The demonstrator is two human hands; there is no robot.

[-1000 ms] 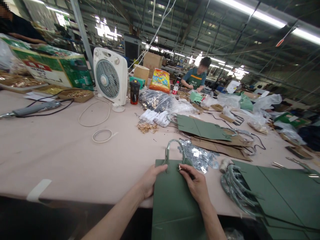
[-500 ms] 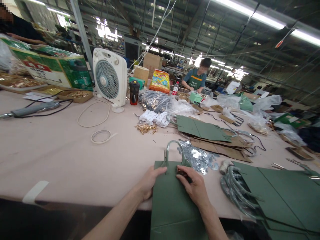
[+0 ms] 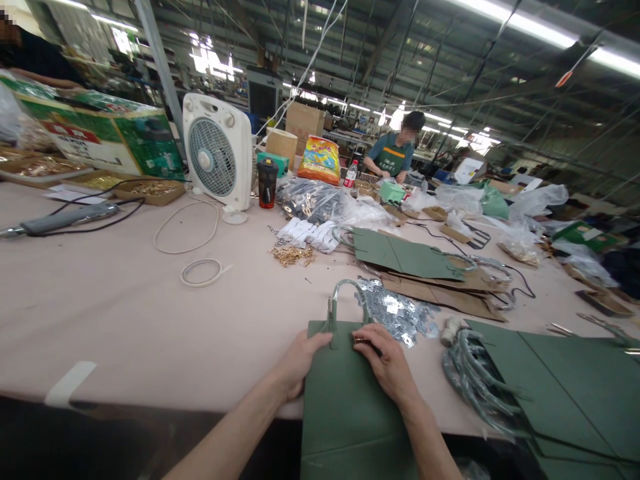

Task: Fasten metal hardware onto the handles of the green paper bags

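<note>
A dark green handbag panel [image 3: 345,407] with a looped handle [image 3: 345,285] hangs partly over the near table edge. My left hand [image 3: 296,365] grips its left edge, thumb on the front face beside the handle's base. Near the panel's top right, my right hand [image 3: 390,365] pinches a small shiny coppery metal piece [image 3: 359,340] against the face; the fingers hide most of it. Just beyond the handle lies a pile of flat silver metal plates [image 3: 395,310]. Gold-coloured metal pieces [image 3: 291,257] lie farther back.
Stacked green panels [image 3: 575,387] with plastic-wrapped handles lie at right, and more green panels [image 3: 405,253] behind the plates. A tape roll [image 3: 201,273], a box fan [image 3: 217,153], a grey-handled tool [image 3: 75,219] and a dark tumbler [image 3: 267,183] are left. A co-worker [image 3: 395,153] stands across the table.
My right fingers have closed in and lie flatter around the small metal piece. My left hand and the bag panel have hardly moved.
</note>
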